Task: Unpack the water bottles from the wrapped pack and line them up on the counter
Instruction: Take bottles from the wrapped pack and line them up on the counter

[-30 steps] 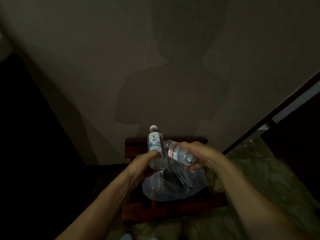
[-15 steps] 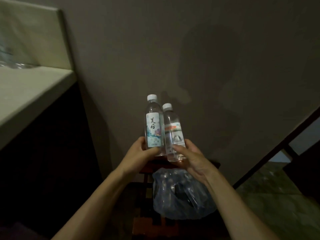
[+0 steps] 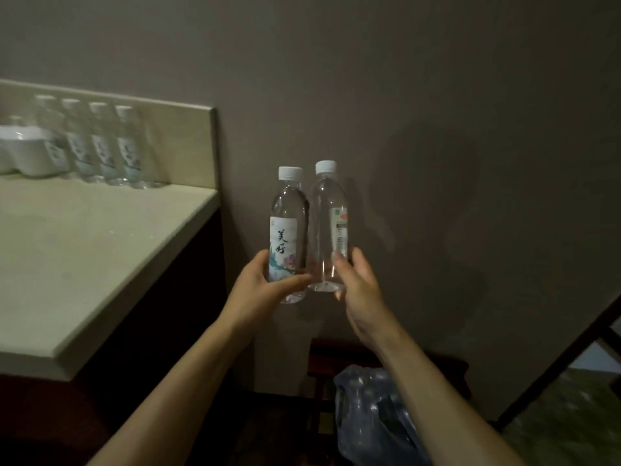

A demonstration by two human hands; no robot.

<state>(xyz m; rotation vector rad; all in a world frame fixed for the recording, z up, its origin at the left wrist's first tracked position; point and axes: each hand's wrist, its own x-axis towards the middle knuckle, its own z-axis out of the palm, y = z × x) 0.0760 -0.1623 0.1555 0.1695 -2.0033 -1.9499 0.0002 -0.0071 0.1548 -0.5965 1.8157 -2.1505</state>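
Note:
My left hand (image 3: 260, 290) grips a clear water bottle (image 3: 288, 216) with a white cap and a painted label. My right hand (image 3: 358, 287) holds a second clear bottle (image 3: 327, 213) by its base, upright and touching the first. Both bottles are in the air in front of the grey wall, to the right of the counter (image 3: 84, 250). Several bottles (image 3: 100, 146) stand in a row at the back of the counter. The crumpled plastic wrap (image 3: 373, 418) lies on a dark red stool (image 3: 339, 358) below my right arm.
A white rounded object (image 3: 23, 149) sits at the counter's back left, beside the row. A beige backsplash (image 3: 181, 142) ends at the counter's right corner. A dark diagonal frame (image 3: 551, 368) and green floor (image 3: 568, 422) lie at the lower right.
Both hands have lifted the two bottles up from the wrap. The right bottle went from lying sideways to upright, and the view swung left, bringing the counter and its row of bottles into sight.

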